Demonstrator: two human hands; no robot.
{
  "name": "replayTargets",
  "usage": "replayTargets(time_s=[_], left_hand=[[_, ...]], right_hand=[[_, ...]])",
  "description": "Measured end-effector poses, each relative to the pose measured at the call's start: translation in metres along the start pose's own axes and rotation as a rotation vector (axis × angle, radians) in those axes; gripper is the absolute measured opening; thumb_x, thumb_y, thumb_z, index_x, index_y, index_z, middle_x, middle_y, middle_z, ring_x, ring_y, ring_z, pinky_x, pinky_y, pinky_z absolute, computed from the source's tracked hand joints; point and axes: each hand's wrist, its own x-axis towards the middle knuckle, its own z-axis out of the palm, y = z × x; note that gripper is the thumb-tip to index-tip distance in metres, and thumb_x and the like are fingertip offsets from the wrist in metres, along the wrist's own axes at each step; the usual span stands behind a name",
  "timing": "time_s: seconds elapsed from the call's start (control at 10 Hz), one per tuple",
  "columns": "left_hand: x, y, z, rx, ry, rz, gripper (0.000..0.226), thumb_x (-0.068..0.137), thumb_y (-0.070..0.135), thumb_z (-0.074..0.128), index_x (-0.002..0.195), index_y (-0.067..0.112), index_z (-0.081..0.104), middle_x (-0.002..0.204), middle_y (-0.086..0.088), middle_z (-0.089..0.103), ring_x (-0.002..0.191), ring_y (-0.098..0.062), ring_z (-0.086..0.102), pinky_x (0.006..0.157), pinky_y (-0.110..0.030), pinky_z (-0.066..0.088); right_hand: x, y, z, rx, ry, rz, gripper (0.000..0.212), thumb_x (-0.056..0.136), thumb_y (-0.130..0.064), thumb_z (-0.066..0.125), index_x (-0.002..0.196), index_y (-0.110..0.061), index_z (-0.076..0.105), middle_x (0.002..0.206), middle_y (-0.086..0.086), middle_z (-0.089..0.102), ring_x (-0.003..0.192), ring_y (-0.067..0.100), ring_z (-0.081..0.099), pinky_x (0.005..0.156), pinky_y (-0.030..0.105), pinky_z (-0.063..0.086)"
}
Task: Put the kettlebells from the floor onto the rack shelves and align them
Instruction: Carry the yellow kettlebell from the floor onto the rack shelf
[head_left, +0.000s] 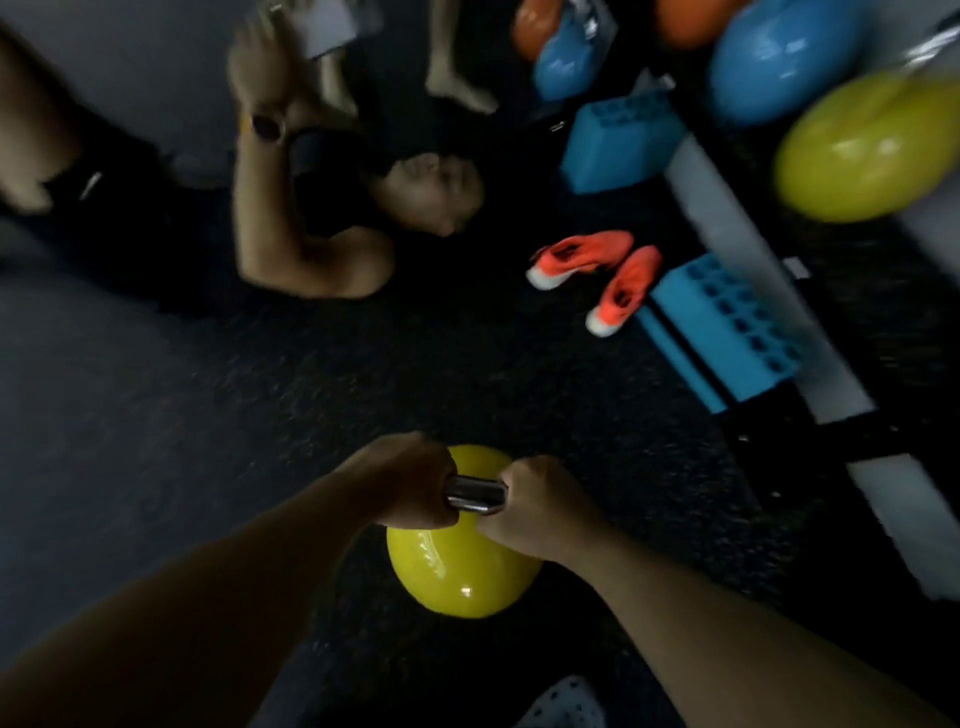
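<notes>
Both hands are gripping the steel handle (475, 494) of a yellow kettlebell (460, 561) w/ fingers curled tight around the bar: left hand (410, 486) on the left end, right hand (532, 506) on the right, a short bare stretch of bar showing btwn them. The bell is hanging or sitting low over the dark rubber floor (260, 415), close in front of the person; can't tell if it's touching.

Handling, as a guess: heavy, rigid, glossy shell that's prob slippery, so the bar is the only sensible hold. Two hands suggest real weight.

The rack (748, 270) is standing up right, w/ another yellow bell (862, 150) and blue kettlebells (779, 62) on it. Orange shoes (597, 275), blue blocks (722, 332) and a person lying on the floor (322, 208) are sitting btwn here and there.
</notes>
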Motion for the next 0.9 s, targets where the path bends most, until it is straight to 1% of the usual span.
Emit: replayTargets(time_s=[0.1,0.2,0.3,0.4,0.5,0.6,0.7,0.8,0.9], left_hand=[[0.054,0.088,-0.084,0.178,0.069,0.14,0.029,0.07,0.05,0.058,0.088,0.029,0.068,0.074,0.007,0.066,0.067,-0.01,0.062,0.054,-0.026,0.045],[0.082,0.141,-0.132,0.296,0.113,0.204,0.034,0.071,0.051,0.057,0.09,0.026,0.069,0.081,0.005,0.069,0.076,-0.015,0.066,0.057,-0.025,0.039],[0.133,0.228,-0.198,0.437,0.227,0.318,0.034,0.071,0.052,0.058,0.089,0.026,0.069,0.083,0.004,0.068,0.081,-0.016,0.067,0.06,-0.026,0.041],[0.168,0.28,-0.238,0.547,0.312,0.404,0.037,0.071,0.054,0.055,0.09,0.024,0.067,0.084,0.004,0.063,0.084,-0.017,0.065,0.065,-0.027,0.042],[0.215,0.345,-0.276,0.596,0.305,0.452,0.039,0.073,0.056,0.054,0.09,0.024,0.069,0.087,0.002,0.07,0.086,-0.017,0.067,0.071,-0.029,0.052],[0.243,0.371,-0.296,0.606,0.279,0.544,0.037,0.071,0.054,0.055,0.085,0.023,0.069,0.085,0.0,0.072,0.084,-0.019,0.069,0.068,-0.028,0.051],[0.292,0.415,-0.333,0.567,0.36,0.753,0.036,0.064,0.051,0.056,0.078,0.021,0.069,0.081,-0.006,0.072,0.08,-0.026,0.069,0.06,-0.028,0.045],[0.315,0.431,-0.34,0.575,0.316,0.816,0.034,0.066,0.049,0.06,0.084,0.022,0.07,0.084,-0.005,0.072,0.081,-0.027,0.068,0.059,-0.03,0.046],[0.361,0.449,-0.351,0.596,0.324,0.928,0.033,0.069,0.045,0.062,0.092,0.023,0.07,0.085,-0.004,0.071,0.078,-0.026,0.068,0.055,-0.028,0.038]], right_hand=[[-0.022,0.051,-0.096,0.008,0.204,0.043,0.032,0.062,-0.041,0.07,0.054,-0.021,0.047,0.048,-0.01,0.041,0.046,0.011,0.045,0.039,0.02,0.026],[-0.036,0.079,-0.152,0.033,0.331,0.055,0.037,0.066,-0.037,0.068,0.052,-0.019,0.04,0.046,-0.005,0.036,0.046,0.018,0.041,0.038,0.022,0.02],[-0.062,0.127,-0.242,0.089,0.525,0.094,0.035,0.068,-0.031,0.067,0.052,-0.017,0.039,0.046,0.001,0.04,0.044,0.022,0.046,0.039,0.026,0.023],[-0.074,0.156,-0.293,0.024,0.676,0.133,0.024,0.064,-0.032,0.068,0.056,-0.017,0.051,0.052,0.003,0.054,0.054,0.027,0.061,0.044,0.026,0.035],[-0.086,0.187,-0.352,-0.021,0.819,0.166,0.018,0.065,-0.026,0.071,0.076,-0.012,0.071,0.072,0.013,0.072,0.071,0.036,0.068,0.055,0.033,0.05],[-0.09,0.204,-0.372,-0.045,0.942,0.226,0.018,0.063,-0.02,0.074,0.079,-0.013,0.072,0.074,0.013,0.073,0.07,0.038,0.068,0.055,0.034,0.053],[-0.074,0.247,-0.405,-0.056,1.016,0.339,0.018,0.07,-0.023,0.069,0.085,-0.015,0.071,0.082,0.014,0.074,0.077,0.04,0.068,0.061,0.038,0.054],[-0.06,0.261,-0.415,-0.036,0.939,0.483,0.022,0.077,-0.028,0.063,0.093,-0.015,0.07,0.093,0.016,0.073,0.09,0.04,0.067,0.07,0.041,0.054],[-0.045,0.286,-0.437,0.016,0.952,0.622,0.027,0.079,-0.028,0.063,0.103,-0.018,0.07,0.101,0.015,0.073,0.096,0.038,0.066,0.076,0.04,0.053]])
